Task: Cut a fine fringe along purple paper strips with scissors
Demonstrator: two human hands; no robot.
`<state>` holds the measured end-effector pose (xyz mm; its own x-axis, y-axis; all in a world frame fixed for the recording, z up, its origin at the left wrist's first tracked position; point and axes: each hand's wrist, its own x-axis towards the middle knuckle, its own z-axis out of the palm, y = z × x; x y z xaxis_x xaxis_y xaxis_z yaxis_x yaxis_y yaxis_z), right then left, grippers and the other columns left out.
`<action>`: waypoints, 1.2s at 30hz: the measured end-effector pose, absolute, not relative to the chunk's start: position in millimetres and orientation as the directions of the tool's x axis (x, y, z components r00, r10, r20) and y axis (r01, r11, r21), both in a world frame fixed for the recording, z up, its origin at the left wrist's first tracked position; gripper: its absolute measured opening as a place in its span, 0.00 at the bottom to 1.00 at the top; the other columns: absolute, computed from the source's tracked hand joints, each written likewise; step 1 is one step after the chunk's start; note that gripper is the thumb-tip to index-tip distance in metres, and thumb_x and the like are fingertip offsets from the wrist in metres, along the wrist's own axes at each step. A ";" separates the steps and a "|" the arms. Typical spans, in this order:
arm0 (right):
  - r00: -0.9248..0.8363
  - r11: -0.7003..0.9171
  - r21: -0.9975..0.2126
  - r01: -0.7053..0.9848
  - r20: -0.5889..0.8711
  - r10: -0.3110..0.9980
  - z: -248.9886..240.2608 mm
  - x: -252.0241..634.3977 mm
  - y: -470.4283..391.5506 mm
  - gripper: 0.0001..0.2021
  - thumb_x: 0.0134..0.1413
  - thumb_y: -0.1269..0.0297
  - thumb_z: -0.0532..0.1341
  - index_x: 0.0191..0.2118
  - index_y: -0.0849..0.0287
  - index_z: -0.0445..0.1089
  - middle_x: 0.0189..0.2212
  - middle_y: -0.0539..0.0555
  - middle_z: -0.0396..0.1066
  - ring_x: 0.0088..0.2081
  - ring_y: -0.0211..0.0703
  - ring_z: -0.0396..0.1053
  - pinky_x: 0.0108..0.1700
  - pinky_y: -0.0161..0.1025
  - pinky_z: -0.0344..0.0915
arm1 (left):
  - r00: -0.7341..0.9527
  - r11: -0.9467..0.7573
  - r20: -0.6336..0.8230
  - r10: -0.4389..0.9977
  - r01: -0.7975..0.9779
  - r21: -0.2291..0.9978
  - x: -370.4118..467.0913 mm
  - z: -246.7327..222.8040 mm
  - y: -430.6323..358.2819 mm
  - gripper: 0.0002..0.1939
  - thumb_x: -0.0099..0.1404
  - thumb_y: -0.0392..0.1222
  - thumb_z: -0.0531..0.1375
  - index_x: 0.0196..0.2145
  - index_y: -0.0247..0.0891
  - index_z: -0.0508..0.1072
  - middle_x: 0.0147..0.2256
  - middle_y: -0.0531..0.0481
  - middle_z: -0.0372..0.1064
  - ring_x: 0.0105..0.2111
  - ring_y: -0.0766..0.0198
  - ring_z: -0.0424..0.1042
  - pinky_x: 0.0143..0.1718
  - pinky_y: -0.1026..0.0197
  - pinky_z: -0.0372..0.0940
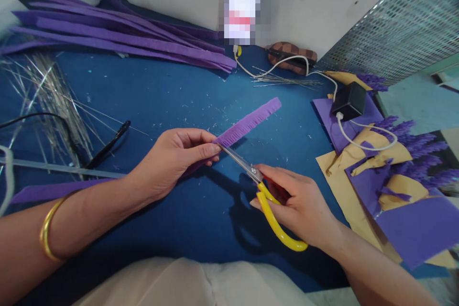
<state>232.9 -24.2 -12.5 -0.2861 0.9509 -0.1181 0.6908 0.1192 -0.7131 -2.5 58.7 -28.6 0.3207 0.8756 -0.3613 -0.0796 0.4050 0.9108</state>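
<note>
Between the thumb and fingers of my left hand [182, 158] is a long purple crepe paper strip [249, 122]. Its fringed end points up to the right, with many small cuts along the lower edge. The rest of the strip runs back under my left forearm. My right hand [292, 201] grips yellow-handled scissors [274, 220], fingers in the loops. The blades reach the strip's lower edge right beside my left thumb, and they look nearly closed.
Purple strips [136, 33] lie in a pile at the back left. Thin metal wires [53, 100] spread at the left near a black rod-like thing [109, 146]. A black adapter [349, 100] with a white cable, purple sheets [423, 229] and wrapped purple flowers [412, 153] lie at the right.
</note>
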 end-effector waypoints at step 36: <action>-0.299 0.130 -0.741 0.659 -0.100 0.949 -20.6 231.3 -24.2 0.23 0.59 0.57 0.65 0.58 0.56 0.68 0.35 0.52 0.72 0.29 0.38 0.66 0.31 0.33 0.67 | 0.342 0.350 -0.321 0.883 -0.025 0.937 -3.5 -31.1 56.2 0.06 0.57 0.40 0.68 0.24 0.39 0.79 0.21 0.55 0.71 0.23 0.71 0.65 0.26 0.70 0.59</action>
<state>231.3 -24.2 -20.6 -0.2994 0.9489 -0.1001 0.6586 0.1296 -0.7412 -3.5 56.2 -31.1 0.3422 0.8833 -0.3205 -0.0252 0.3496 0.9366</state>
